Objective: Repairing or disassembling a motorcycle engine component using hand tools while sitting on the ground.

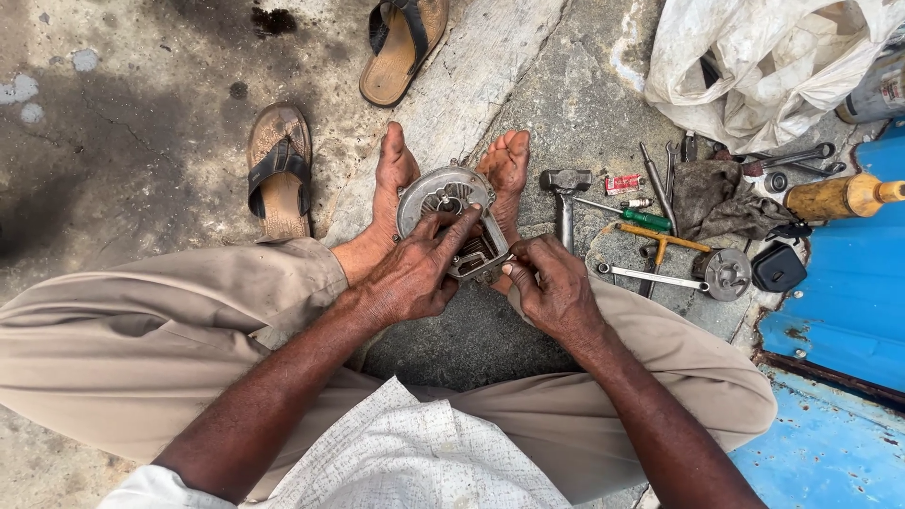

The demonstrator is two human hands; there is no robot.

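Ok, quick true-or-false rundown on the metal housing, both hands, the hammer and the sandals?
1. The metal housing is braced between two bare feet. True.
2. The left hand rests its fingers on the housing. True.
3. The right hand grips the hammer. False: the hammer lies on the concrete beside the right foot; the hand works at the housing's lower edge.
4. Both sandals are on the feet. False: they lie off to the left on the ground.
5. A green-handled screwdriver lies among the tools. True.

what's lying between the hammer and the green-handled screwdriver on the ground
In the head view, a small red and white packet lies between the hammer and the green-handled screwdriver, whose thin metal shaft runs back toward the hammer's handle.
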